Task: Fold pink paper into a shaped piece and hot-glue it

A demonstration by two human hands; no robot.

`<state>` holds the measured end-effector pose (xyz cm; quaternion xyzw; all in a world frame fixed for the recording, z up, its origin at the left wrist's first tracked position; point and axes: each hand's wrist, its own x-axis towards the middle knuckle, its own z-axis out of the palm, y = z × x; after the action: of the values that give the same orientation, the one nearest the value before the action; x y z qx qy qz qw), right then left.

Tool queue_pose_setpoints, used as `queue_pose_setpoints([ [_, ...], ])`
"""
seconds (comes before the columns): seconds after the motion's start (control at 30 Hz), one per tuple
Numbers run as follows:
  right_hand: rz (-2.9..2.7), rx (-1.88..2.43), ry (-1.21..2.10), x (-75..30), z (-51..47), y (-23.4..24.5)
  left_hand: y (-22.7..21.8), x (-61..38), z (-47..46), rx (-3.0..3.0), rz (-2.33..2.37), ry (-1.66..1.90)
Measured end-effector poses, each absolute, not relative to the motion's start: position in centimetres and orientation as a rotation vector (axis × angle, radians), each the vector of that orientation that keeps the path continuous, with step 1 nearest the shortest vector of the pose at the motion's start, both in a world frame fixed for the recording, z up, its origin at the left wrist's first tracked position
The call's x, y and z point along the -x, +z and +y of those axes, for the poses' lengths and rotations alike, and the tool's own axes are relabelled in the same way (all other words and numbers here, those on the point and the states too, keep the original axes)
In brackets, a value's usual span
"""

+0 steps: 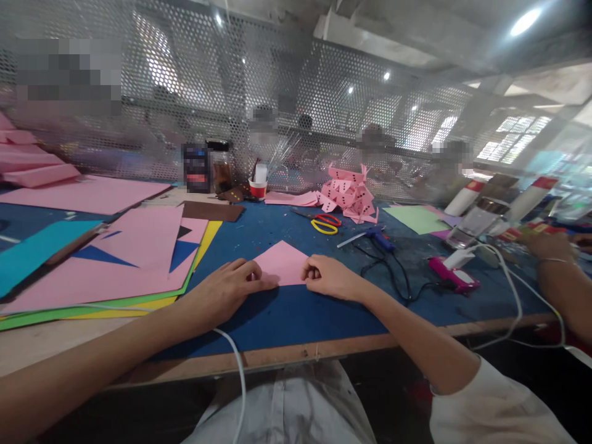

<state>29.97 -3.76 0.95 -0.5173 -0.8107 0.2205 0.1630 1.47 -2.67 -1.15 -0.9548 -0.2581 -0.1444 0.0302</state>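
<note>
A pink paper piece [282, 262] folded to a point lies on the blue table mat [296, 314]. My left hand [226, 287] rests on its left lower corner with fingers curled and the index finger pressing along the bottom edge. My right hand [328, 275] pinches the paper's right lower corner with fingers curled. Both hands stay on the paper near the table's front.
Stacked pink, green, yellow and blue sheets [106, 265] lie left. Scissors [324, 222], a blue glue gun [377, 237], a pink glue gun [451, 274] and cables lie right. A pile of folded pink pieces [351, 194] sits behind. Another person's arm [559, 271] is at far right.
</note>
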Motion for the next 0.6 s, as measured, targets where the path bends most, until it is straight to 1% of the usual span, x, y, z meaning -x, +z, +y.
queue_pose_setpoints([
  [0.6,-2.269,1.484,0.632,-31.5,-4.0,0.6,-1.6,-1.4,-2.4,2.957,-0.803,-0.442],
])
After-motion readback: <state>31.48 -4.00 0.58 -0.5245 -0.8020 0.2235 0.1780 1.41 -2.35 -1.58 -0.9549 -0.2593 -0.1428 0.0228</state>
